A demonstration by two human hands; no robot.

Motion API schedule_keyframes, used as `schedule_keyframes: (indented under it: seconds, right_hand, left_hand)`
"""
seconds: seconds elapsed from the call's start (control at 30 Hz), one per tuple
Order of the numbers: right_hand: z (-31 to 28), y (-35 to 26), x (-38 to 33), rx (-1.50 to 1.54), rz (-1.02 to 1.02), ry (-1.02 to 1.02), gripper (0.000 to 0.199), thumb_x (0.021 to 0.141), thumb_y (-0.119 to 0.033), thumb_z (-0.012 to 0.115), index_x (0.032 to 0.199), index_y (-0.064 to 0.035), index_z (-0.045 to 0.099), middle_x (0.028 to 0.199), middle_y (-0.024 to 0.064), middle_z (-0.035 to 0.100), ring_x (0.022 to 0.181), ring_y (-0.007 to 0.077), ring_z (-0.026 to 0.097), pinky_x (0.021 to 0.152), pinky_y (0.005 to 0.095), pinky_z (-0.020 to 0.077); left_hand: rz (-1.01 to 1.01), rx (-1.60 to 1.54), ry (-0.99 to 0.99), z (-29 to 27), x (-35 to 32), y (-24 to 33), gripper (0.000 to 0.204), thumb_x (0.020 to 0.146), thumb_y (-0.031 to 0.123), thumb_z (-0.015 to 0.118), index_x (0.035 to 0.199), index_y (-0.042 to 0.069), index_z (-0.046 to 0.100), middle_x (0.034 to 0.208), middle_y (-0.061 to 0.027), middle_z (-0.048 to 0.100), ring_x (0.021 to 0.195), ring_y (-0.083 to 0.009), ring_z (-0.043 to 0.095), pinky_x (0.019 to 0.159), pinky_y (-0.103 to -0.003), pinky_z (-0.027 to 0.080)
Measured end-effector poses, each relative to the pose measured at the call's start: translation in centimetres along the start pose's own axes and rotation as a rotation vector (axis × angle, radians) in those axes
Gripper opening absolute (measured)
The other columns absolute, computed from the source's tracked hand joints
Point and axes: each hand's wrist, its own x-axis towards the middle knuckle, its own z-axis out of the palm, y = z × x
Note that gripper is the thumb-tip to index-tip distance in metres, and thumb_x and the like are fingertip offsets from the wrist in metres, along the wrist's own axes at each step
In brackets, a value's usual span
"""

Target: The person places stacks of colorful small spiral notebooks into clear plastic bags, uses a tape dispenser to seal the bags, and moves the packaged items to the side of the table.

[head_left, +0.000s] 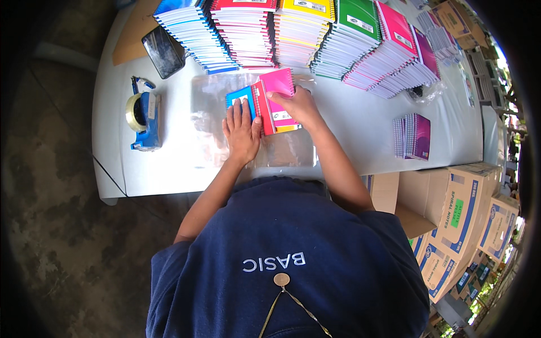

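Left end of white table (366,127): blue plastic dispenser with clear tape roll (151,118); behind it, black glass-faced phone (163,52). Next, clear plastic sheet (208,104), flat. Left hand (243,134) lies flat, fingers extended, tips over blue-covered spiral notebook (248,93), thumb reaching red-covered spiral notebook (261,110). Red sits between the two hands, overlapped by pink-covered spiral notebook (278,83). Right hand (298,107) grips pink at its right edge, thumb on cover, so pink lies just left of that hand. Farther right, well apart: small stack of purple-covered spiral notebooks (418,138).
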Motion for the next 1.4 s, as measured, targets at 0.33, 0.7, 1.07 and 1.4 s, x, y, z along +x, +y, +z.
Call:
schedule_keyframes:
  seconds: [0.33,0.7,1.07,1.4]
  right_hand:
    - [1.6,3.6,0.4,0.629,0.134,-0.193,0.047,0.064,-0.01,0.082,0.106,-0.0029,0.061,0.095,0.0089,0.067,0.082,0.0185,0.066,0.071,0.033,0.0542]
    - [2.3,7.7,-2.7,1.051,0.077,-0.139,0.039,0.073,0.005,0.065,0.111,-0.0008,0.056,0.098,0.0107,0.064,0.086,0.0201,0.065,0.076,0.0358,0.055]
    - [1.3,2.3,-6.5,1.092,-0.054,0.13,0.039,0.078,-0.004,0.062,0.115,-0.0003,0.052,0.104,0.0097,0.062,0.088,0.0186,0.064,0.077,0.033,0.0532]
    - [-0.6,1.2,-7.2,1.387,-0.225,0.082,0.032,0.091,-0.014,0.053,0.118,0.001,0.046,0.108,0.0136,0.059,0.096,0.0224,0.062,0.078,0.0358,0.0551]
  left_hand:
    - [0.11,-0.119,0.055,-0.6,0.4,0.1,0.059,0.096,0.042,0.035,0.143,0.007,0.029,0.147,-0.018,0.026,0.135,-0.0355,0.022,0.108,-0.05,0.015]
    - [-0.111,-0.293,0.188,-6.6,0.8,4.6,0.074,0.071,0.022,0.08,0.128,-0.004,0.042,0.126,-0.0281,0.046,0.113,-0.0337,0.049,0.094,-0.04,0.041]
    - [0.083,-0.171,-0.098,-12.3,2.5,7.4,0.054,0.071,0.023,0.08,0.108,-0.008,0.055,0.101,-0.0172,0.059,0.089,-0.0261,0.061,0.08,-0.033,0.049]
    - [-0.087,-0.608,-0.369,-9.4,1.3,11.7,0.058,0.073,0.013,0.079,0.118,-0.006,0.047,0.101,-0.0151,0.064,0.086,-0.0187,0.063,0.077,-0.03,0.052]
